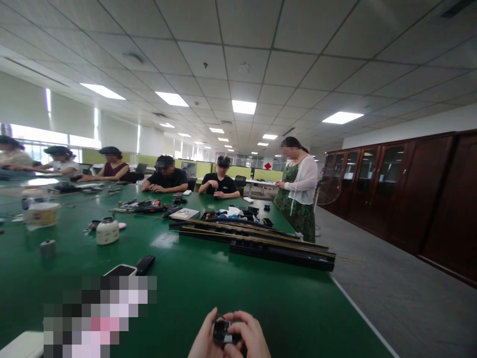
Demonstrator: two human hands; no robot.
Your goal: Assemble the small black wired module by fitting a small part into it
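Low in the view, both hands come together around a small black device [222, 332] with a pale patch on its face; its exact kind does not show. My left hand [203, 334] grips it from the left side, thumb pointing up. From the right, my right hand [250, 332] curls its fingers over the front and top of the device. A short dark wire or edge appears at its top, partly hidden by fingers. The device is held above the green table [298, 298].
Long black rails with thin brass-coloured rods [261, 237] lie ahead. Left are a white jar [108, 230], a metal cylinder [48, 248], a bucket [42, 215] and a smartwatch-like item [121, 270]. Tools [145, 206] and several seated co-workers line the far side; one person [298, 184] stands right.
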